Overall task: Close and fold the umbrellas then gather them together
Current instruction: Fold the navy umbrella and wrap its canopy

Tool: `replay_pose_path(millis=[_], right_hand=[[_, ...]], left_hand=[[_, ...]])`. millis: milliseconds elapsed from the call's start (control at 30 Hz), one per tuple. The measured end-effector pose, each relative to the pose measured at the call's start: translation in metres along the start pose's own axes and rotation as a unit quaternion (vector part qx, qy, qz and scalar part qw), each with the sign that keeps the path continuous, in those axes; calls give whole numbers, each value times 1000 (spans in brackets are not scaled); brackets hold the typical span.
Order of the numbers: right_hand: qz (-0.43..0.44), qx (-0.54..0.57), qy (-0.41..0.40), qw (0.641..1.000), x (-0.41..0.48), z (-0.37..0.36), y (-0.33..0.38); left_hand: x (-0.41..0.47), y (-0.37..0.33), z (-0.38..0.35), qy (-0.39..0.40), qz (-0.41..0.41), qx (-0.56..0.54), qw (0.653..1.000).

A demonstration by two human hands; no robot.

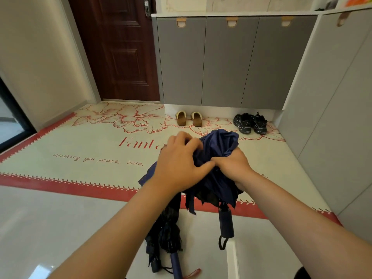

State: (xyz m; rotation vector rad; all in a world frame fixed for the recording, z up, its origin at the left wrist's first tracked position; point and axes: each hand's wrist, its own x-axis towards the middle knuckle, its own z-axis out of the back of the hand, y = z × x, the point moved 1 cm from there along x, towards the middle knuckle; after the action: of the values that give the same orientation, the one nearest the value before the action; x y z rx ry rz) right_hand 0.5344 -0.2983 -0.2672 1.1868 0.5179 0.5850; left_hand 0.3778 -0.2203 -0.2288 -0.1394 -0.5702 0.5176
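Your left hand (177, 164) and your right hand (233, 166) are both bare, one at the left side and one at the right side of the navy umbrella (219, 141). On the near side of the umbrella, your left forearm (120, 228) and right forearm (291, 214) are bare from the wrist down to the lower edge of the view. The wide lens draws them narrow at the wrists and very broad near you. Below and right of the umbrella, a small dark rounded shape (302, 273) shows; perhaps it is your knee in dark cloth.
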Motion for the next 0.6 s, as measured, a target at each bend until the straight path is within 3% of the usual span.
replay_pose_path(millis=[67, 100, 167, 233, 300, 433, 600], right_hand=[[10, 12, 25, 1000, -3, 1, 4], [21, 17, 48, 998, -5, 0, 5], [46, -4, 87, 995, -10, 0, 6], [66, -40, 123, 989, -14, -1, 5], [102, -74, 165, 978, -17, -4, 1], [133, -87, 196, 968, -18, -7, -3], [132, -42, 194, 971, -21, -7, -1]], left_hand=[[-1, 5, -10, 99, 95, -103, 985], [-1, 7, -10, 141, 140, -202, 959], [3, 13, -11, 167, 197, -378, 889], [6, 19, -13, 154, 222, -423, 865], [7, 21, -19, 144, 227, -429, 862], [12, 30, -31, 102, 217, -359, 902], [18, 45, -28, 52, 263, -351, 897]])
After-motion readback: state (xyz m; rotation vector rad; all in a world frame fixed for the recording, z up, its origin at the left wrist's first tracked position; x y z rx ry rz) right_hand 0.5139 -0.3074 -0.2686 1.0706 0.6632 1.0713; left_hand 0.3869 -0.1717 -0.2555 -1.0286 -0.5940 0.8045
